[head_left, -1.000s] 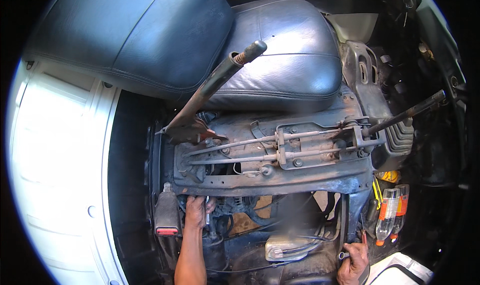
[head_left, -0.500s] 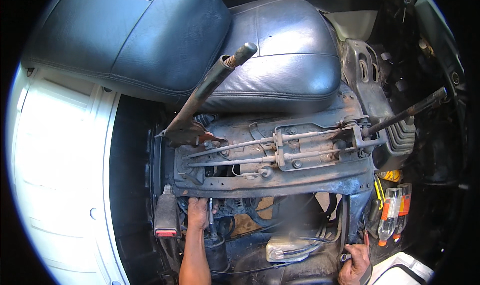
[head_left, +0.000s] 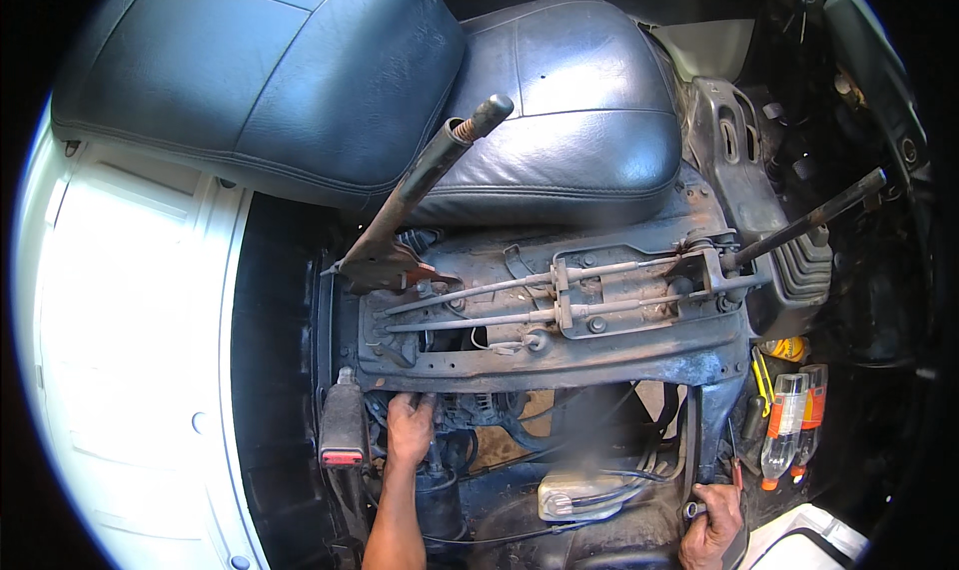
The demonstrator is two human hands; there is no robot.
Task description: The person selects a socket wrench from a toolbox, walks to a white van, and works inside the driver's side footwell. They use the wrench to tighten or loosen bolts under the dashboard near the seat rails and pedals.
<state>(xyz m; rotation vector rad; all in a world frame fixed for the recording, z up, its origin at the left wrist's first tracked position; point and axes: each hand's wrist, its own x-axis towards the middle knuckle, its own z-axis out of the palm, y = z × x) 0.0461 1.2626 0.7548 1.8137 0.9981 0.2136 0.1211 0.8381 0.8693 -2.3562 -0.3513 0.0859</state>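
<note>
Left hand [head_left: 410, 434]: fingers [head_left: 404, 404] partly hidden under metal frame [head_left: 589, 363]; right hand [head_left: 713, 526]: wrist cut off below.

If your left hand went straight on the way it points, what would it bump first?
Probably the dark metal rail, whose edge is just ahead of the left hand; depth is unclear, so it might slip underneath instead.

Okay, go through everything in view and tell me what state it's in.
Left hand: fingers under edge of metal frame, fingertips hidden.
Right hand: fingers curled around metal tool.
Seat-belt buckle: unlatched.
Lever: slanted, spring exposed.
Bottles: lying side by side, capped.
Seat: in place.
</note>
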